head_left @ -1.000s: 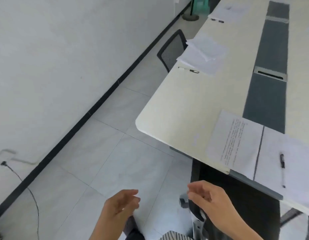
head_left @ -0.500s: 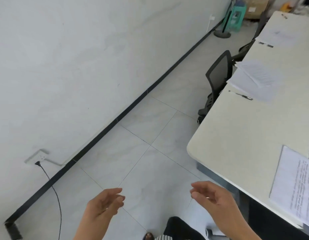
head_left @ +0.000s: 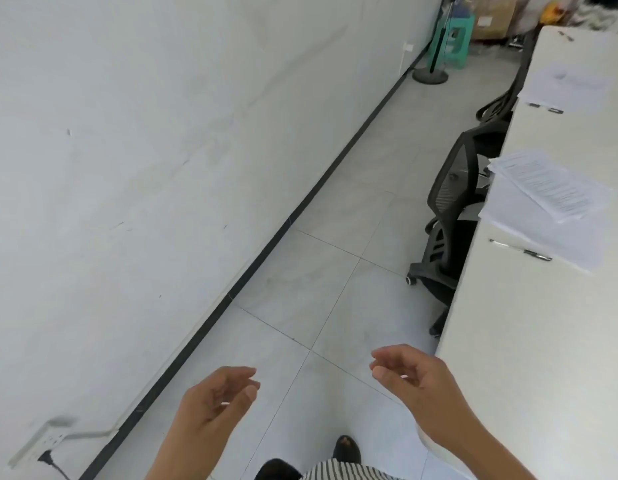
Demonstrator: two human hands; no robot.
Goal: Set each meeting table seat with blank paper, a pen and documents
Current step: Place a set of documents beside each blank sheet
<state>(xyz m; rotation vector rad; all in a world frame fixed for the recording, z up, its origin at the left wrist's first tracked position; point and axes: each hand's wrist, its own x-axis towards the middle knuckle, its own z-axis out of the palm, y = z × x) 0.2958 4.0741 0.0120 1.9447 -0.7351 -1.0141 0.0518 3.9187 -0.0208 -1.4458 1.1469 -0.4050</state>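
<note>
My left hand (head_left: pixel 217 400) and my right hand (head_left: pixel 415 382) hang in front of me over the floor, fingers loosely curled, holding nothing. The long cream meeting table (head_left: pixel 529 341) runs along the right. At the nearer seat lies a stack of printed documents and blank paper (head_left: pixel 550 199) with a black pen (head_left: pixel 520 250) beside it. Farther along lies another pile of paper (head_left: pixel 567 84) with a pen (head_left: pixel 546 108) at the table edge. My right hand hovers just left of the table's near corner.
Two black mesh office chairs (head_left: pixel 449 202) are pushed in at the table's left side. A white wall with a black skirting runs along the left, with a socket and plug (head_left: pixel 46 445) low down. A green stool (head_left: pixel 453 39), a stand base and boxes sit at the far end.
The view has swung left and forward along the table; the nearest seat's papers and pen have left the frame. Both hands stay empty and have moved slightly apart.
</note>
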